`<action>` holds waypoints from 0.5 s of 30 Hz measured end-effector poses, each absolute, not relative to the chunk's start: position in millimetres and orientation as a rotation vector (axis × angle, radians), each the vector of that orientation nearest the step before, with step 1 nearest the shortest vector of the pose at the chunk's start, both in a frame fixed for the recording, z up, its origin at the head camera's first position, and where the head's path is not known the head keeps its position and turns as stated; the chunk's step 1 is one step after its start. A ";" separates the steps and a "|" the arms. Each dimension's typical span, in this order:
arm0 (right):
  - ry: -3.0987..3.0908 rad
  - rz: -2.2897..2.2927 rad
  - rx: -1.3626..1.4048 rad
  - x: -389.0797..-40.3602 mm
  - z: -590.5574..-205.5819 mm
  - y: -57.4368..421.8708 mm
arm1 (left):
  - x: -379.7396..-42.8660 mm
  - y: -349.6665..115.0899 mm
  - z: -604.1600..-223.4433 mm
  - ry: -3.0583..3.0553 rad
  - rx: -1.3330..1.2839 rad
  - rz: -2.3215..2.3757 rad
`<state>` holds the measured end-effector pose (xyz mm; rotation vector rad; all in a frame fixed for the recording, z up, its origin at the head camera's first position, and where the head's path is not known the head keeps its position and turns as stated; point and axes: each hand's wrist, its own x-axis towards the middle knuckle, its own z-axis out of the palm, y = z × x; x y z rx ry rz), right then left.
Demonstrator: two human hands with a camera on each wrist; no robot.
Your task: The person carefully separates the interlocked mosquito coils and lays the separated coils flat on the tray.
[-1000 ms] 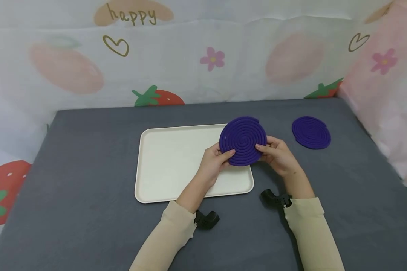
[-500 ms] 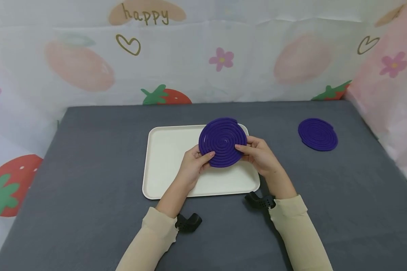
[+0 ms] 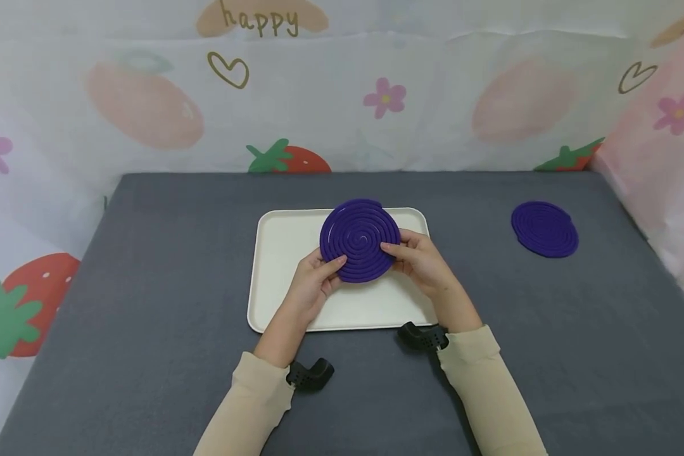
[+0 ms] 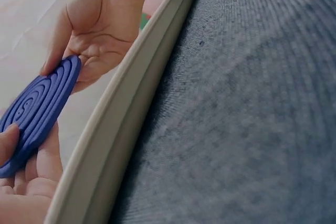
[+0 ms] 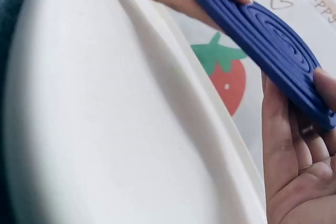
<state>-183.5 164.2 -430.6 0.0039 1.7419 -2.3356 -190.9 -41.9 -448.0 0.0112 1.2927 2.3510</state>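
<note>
A round purple spiral coaster (image 3: pixel 360 231) is held up above the cream tray (image 3: pixel 273 278), its coiled face toward the head camera. My left hand (image 3: pixel 312 282) pinches its lower left edge, thumb on the front and fingers behind. At the lower right edge my right hand (image 3: pixel 424 263) grips it the same way. Both wrist views show the coaster (image 4: pixel 39 106) (image 5: pixel 268 51) raised off the tray, with a thumb on its face from each side. Fingertips behind the coaster are partly hidden.
A second purple spiral coaster (image 3: pixel 544 229) lies flat on the dark grey tablecloth (image 3: pixel 165 272) to the right. Behind the table hangs a white cloth (image 3: pixel 308 76) printed with strawberries and flowers. Black wrist cameras (image 3: pixel 310 375) sit near both sleeves.
Both hands have carried the coaster leftward, from over the tray's right edge to above its middle. The grip looks the same. The head view has shifted slightly.
</note>
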 end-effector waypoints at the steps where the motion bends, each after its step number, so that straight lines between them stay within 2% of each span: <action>1: 1.734 -2.342 0.009 -183.6 -431.6 163.6 | -191.1 -42.1 -449.2 1.286 0.008 2.348; 15: 1.718 -2.387 0.087 -180.6 -439.9 161.2 | -191.0 -42.1 -454.4 1.261 0.061 2.344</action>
